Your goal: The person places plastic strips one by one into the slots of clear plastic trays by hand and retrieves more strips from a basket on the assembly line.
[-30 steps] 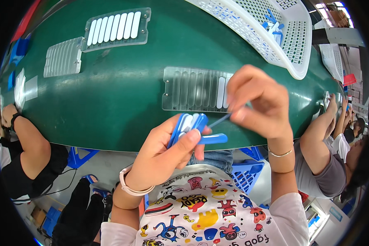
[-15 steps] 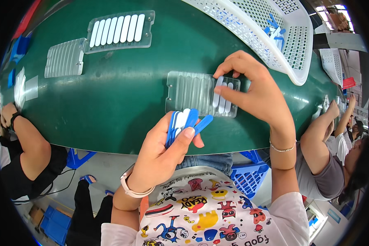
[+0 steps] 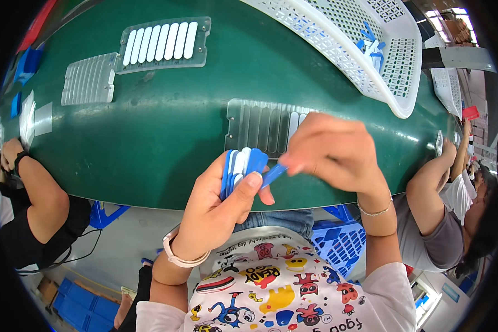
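Head view: a see-through tray with long grooves, the landmark here, lies on the green table before the person, its right end partly hidden by a hand. White strips stand in grooves toward that end; their full number cannot be told.

Likely faults: the bundle of blue and white strips, on the person's side of the landmark tray, could splay or shed pieces if the thumb's pressure eased as one was drawn out. The right wrist or fingers, passing so near that tray, might also nudge it or unseat a seated strip.

Hands: the left hand, nearer the body than the landmark tray, is closed, its thumb pressing the bundle against the fingers. The right hand, blurred, hangs over the tray's right end, fingers curled and tips nearly together, apparently pinching the upper end of a single blue strip whose lower end meets the left hand.

Beyond the landmark tray to the left lies a second tray bearing white strips; beyond it to the right, a white basket.
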Demonstrator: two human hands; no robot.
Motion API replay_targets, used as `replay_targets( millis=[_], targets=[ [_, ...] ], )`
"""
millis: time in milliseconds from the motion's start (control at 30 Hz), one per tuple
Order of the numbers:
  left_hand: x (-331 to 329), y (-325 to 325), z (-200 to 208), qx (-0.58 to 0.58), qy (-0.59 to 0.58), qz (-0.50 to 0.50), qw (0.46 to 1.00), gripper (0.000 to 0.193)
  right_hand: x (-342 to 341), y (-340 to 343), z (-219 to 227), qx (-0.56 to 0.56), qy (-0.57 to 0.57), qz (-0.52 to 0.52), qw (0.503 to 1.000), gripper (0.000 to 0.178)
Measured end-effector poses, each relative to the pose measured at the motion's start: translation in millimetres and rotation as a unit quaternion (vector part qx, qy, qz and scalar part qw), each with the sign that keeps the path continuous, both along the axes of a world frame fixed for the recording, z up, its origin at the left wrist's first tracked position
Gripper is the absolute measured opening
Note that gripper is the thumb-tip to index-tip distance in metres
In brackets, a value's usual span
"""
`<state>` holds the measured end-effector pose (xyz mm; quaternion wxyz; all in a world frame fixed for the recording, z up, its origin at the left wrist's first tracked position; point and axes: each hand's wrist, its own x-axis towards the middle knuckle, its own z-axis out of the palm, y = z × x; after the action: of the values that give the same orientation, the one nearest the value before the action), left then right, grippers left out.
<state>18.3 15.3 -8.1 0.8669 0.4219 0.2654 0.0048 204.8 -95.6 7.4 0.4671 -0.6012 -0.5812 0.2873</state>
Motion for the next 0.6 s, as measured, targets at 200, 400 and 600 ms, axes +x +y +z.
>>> replay_targets(
  millis=[200,400,600],
  targets=[
    [-2.0,-0.4,-0.3,-0.023,0.014,0.037,0.999,0.021,23.5,6.7,14.2,-0.146,-0.093,-0.090,0.981,0.005],
    [-2.1,0.1,-0.5,0.014,0.035,0.021,0.999,0.020,22.1,23.7,1.2,-0.127,-0.190,-0.040,0.973,0.011],
    [-2.8,4.6,1.7,0.050,0.020,0.028,0.998,0.016,13.4,31.5,13.7,-0.111,-0.260,-0.051,0.958,0.023]
  ],
)
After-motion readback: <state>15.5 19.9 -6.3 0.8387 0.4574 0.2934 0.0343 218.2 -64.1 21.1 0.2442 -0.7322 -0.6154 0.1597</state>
